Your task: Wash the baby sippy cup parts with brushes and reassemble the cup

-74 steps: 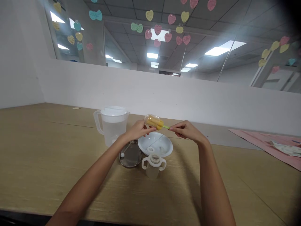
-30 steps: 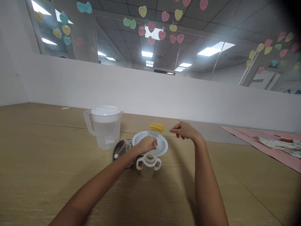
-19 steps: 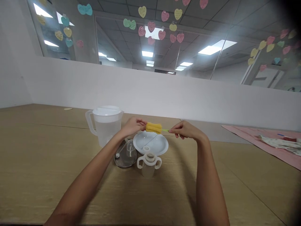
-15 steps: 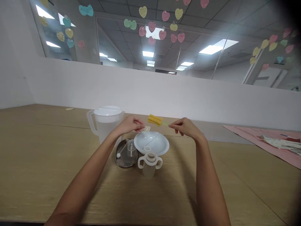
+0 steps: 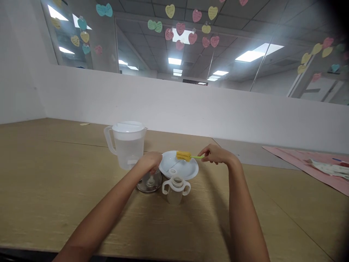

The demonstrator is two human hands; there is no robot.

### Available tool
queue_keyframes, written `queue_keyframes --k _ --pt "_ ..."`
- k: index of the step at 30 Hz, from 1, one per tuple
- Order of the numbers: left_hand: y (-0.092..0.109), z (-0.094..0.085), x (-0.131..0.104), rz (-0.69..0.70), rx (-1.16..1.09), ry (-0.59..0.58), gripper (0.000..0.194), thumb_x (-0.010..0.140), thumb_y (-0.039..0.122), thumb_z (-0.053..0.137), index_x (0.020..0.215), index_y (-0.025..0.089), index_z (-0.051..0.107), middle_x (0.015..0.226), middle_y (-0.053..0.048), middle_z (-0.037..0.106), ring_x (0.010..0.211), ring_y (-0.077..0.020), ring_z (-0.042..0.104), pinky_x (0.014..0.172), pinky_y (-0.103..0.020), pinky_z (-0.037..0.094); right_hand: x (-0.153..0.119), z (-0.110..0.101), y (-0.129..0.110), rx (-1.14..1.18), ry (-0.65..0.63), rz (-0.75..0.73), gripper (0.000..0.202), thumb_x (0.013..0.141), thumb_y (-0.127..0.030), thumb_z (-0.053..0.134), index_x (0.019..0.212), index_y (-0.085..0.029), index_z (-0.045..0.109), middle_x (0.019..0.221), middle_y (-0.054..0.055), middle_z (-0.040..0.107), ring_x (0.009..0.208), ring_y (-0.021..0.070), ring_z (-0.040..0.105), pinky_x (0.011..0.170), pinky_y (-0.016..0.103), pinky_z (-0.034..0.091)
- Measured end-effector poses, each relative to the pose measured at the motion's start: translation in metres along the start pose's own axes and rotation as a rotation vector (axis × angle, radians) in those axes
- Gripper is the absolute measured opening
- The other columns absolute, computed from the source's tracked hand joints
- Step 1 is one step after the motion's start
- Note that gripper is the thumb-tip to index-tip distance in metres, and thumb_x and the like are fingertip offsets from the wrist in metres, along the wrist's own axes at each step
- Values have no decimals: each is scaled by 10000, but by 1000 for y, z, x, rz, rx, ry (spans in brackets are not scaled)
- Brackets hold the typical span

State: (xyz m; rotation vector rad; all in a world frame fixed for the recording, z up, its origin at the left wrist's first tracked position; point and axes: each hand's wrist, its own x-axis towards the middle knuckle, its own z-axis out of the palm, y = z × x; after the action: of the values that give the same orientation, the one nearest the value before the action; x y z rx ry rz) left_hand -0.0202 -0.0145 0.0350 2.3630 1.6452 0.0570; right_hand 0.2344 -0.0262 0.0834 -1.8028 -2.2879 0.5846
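My right hand (image 5: 214, 153) pinches the thin green handle of a yellow sponge brush (image 5: 183, 156). Its sponge head is over the far side of a white bowl (image 5: 193, 171). Over a small metal tray (image 5: 145, 188) my left hand (image 5: 151, 161) points down with closed fingers. A small translucent piece (image 5: 151, 180) shows just beneath the fingertips; whether they still grip it is hard to make out. In front of the bowl stands an open two-handled baby bottle (image 5: 175, 193). Inside the bowl lies a small whitish ring-like part (image 5: 172, 171) and a thin stick.
A lidded clear pitcher (image 5: 128, 145) with liquid stands behind the tray, left of the bowl. On the right lies a pink cloth (image 5: 289, 158) with a white packet (image 5: 327, 168) on it. A white wall (image 5: 177, 105) closes off the table's back.
My left hand has moved down and left from above the bowl to the tray, with the pale translucent piece. My right hand has lowered the sponge brush toward the bowl.
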Motion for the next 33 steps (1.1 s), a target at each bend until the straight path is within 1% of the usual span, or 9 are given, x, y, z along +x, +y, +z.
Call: queue_keyframes --k 2,6,11,15,18,20,23,27,33 --pt "8 1 -1 47 65 85 26 480 84 636 495 105 629 562 -125 639 615 -254 611 629 -351 467 1 0 2 7 10 27 323 631 -186 592 947 -123 624 630 34 585 442 68 472 355 169 350" --pt "25 19 9 120 122 162 199 665 277 542 677 125 670 727 -143 660 755 -231 607 716 -318 446 4 2 5 63 -13 31 294 629 -174 573 913 -112 622 621 31 594 434 78 505 369 178 380" --pt "28 42 29 175 101 124 271 612 388 597 734 164 688 758 -109 667 751 -212 603 667 -270 439 7 5 9 63 -78 34 247 611 -183 584 845 -131 647 573 10 595 423 68 502 373 164 366" --pt "25 45 34 251 40 54 204 594 317 598 737 211 696 731 -54 674 681 -171 597 598 -225 416 7 4 12 64 -80 54 229 600 -193 589 811 -138 656 568 7 600 415 63 487 377 168 362" --pt "23 39 34 295 -7 27 179 579 261 607 717 183 692 704 -40 669 659 -152 587 578 -202 399 3 0 15 76 -79 38 222 597 -196 580 796 -138 659 557 5 588 411 67 479 369 175 351" --pt "20 30 31 330 -58 27 227 631 310 581 788 176 675 746 -23 668 678 -129 582 585 -179 400 -2 -3 17 93 -62 22 234 600 -211 578 807 -140 661 563 8 585 415 69 474 362 178 334" --pt "15 12 22 395 -290 89 336 728 405 486 904 154 623 837 -24 651 751 -114 573 639 -168 415 -9 -7 18 135 -46 -20 256 615 -248 575 832 -151 669 598 16 595 420 63 449 359 182 310" --pt "14 -7 9 475 -601 174 360 742 443 471 890 137 588 822 -26 615 789 -123 559 700 -195 427 -16 -10 11 145 -62 -81 272 628 -291 579 851 -170 677 637 20 604 433 59 421 360 186 282" --pt "15 -23 -9 312 -354 488 345 714 472 485 760 148 595 960 -43 505 826 -144 529 778 -265 426 -23 -10 -4 163 -27 -153 314 650 -344 588 917 -198 668 679 19 608 462 63 424 370 183 279"
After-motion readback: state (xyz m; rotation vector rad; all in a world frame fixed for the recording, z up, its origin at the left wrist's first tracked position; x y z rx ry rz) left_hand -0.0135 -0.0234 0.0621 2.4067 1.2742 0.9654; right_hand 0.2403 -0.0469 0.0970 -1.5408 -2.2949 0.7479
